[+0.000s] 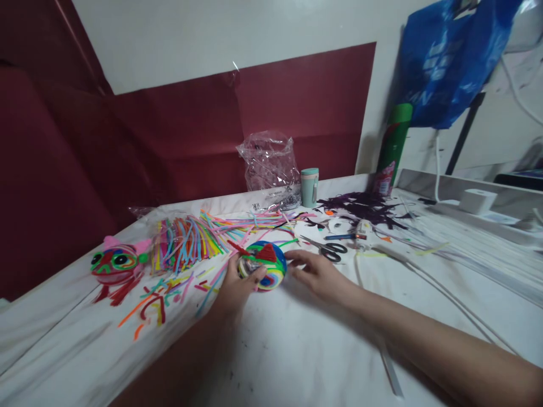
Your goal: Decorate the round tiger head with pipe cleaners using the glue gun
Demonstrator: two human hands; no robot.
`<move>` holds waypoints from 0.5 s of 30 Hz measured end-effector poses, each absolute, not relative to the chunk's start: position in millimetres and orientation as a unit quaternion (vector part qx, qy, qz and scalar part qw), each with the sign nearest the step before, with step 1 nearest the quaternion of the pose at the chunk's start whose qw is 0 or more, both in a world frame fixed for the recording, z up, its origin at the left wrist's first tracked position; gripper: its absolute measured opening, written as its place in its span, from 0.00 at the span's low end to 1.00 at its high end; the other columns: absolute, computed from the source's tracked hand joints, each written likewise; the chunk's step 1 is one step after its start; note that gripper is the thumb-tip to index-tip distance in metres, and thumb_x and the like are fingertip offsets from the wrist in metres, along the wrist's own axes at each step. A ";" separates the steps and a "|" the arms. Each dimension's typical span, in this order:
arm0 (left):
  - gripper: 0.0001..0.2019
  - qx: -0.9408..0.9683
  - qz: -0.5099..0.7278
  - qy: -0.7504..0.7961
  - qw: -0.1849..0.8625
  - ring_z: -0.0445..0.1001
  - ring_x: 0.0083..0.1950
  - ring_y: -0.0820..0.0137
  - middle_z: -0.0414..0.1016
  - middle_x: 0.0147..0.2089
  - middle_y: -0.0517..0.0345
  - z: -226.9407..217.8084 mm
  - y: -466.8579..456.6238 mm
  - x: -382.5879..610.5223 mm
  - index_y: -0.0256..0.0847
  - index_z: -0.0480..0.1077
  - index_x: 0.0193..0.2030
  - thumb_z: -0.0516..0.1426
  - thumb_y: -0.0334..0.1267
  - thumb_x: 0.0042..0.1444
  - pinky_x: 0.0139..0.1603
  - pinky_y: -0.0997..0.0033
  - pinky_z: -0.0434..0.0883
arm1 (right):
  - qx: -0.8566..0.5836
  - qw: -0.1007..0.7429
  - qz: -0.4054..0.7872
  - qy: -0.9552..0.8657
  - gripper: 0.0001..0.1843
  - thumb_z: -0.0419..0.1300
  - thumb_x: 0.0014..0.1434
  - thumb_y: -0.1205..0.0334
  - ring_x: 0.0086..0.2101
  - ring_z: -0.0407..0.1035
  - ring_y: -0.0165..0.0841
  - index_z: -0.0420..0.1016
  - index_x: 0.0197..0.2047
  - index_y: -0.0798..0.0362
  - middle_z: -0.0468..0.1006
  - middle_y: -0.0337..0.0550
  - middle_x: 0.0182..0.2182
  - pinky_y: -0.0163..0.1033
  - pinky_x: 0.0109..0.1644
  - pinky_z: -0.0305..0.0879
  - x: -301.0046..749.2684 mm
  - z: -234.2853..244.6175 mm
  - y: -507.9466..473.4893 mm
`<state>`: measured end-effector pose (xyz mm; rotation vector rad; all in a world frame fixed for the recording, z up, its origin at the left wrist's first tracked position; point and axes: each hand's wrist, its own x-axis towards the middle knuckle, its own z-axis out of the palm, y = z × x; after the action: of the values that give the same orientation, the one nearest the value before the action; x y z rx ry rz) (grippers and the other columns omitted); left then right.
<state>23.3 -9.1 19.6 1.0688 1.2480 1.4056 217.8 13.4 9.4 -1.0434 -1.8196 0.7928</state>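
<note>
My left hand (240, 285) is closed around a round craft ball (275, 271) wrapped in coloured pipe cleaners, its thumb across the front. The ball shows rings of blue, green, yellow and white, and a red triangular piece (267, 253) stands out near its top. Just to the right, my right hand (314, 273) has its fingers apart and slightly bent, with the fingertips close to the ball's edge; whether they touch it I cannot tell. Nothing shows in that hand. Black-handled scissors (333, 249) lie beyond it, beside a glue gun (363, 233).
A finished-looking pipe cleaner animal (116, 263) sits at the left. Bundled pipe cleaners (182, 243) and cut scraps (159, 302) lie nearer. Behind are a clear plastic bag (271, 164), a green cup (309, 187) and dark purple strips (365, 206). A white cable (449, 294) crosses the right.
</note>
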 end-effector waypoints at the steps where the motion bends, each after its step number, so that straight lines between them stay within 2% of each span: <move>1: 0.32 0.436 0.574 0.506 0.473 0.74 0.35 0.72 0.75 0.39 0.57 19.5 -8.9 23.0 0.42 0.64 0.52 0.67 0.41 0.38 0.31 0.78 0.68 | -0.411 0.427 0.340 -0.730 0.18 0.56 0.52 0.62 0.39 0.75 0.39 0.72 0.47 0.55 0.79 0.52 0.42 0.43 0.42 0.71 212.5 6.2 9.8; 4: 0.29 0.432 0.569 0.499 0.491 0.75 0.39 0.70 0.75 0.44 0.54 20.1 -8.5 21.5 0.42 0.64 0.53 0.64 0.46 0.44 0.35 0.75 0.71 | -0.414 0.432 0.367 -0.712 0.19 0.57 0.51 0.63 0.40 0.74 0.39 0.72 0.48 0.56 0.79 0.52 0.42 0.42 0.41 0.71 206.1 2.8 4.9; 9: 0.29 0.427 0.558 0.482 0.524 0.76 0.41 0.68 0.75 0.47 0.54 17.8 -7.1 19.3 0.44 0.63 0.55 0.63 0.49 0.47 0.36 0.72 0.73 | -0.442 0.450 0.397 -0.666 0.15 0.58 0.53 0.57 0.31 0.71 0.35 0.72 0.42 0.56 0.76 0.45 0.33 0.41 0.35 0.69 209.2 8.8 5.6; 15: 0.29 0.442 0.541 0.474 0.535 0.76 0.43 0.66 0.74 0.48 0.50 15.1 -11.2 24.1 0.44 0.62 0.55 0.63 0.49 0.47 0.35 0.73 0.73 | -0.459 0.491 0.320 -0.668 0.10 0.60 0.52 0.55 0.26 0.63 0.30 0.66 0.30 0.52 0.70 0.37 0.26 0.37 0.31 0.62 209.1 3.8 8.2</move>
<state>24.1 -11.2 15.1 1.0531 1.1299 1.2895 209.1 8.2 3.8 -1.1140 -1.6221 0.7767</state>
